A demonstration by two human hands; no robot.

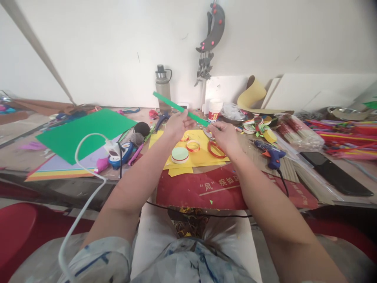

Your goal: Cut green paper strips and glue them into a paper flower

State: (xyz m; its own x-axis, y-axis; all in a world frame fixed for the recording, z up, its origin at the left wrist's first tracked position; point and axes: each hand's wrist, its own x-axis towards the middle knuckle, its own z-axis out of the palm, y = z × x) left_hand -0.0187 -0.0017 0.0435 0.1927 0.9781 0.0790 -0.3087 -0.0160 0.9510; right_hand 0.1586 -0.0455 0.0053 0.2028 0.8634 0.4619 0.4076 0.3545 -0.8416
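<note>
Head: hands (176,125) (225,136) hold green strip (169,103); red cardboard (182,192) reads “风” 疾如.

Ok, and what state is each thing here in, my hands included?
Green strip: straight, held aslant
Left hand: holding it midway
Right hand: pinching its lower end
Bottle: upright, capped
Phone: lying flat, screen dark
Glue gun: lying down, power unclear
Paper cups: stacked
Green sheet: flat, unfolded
</note>
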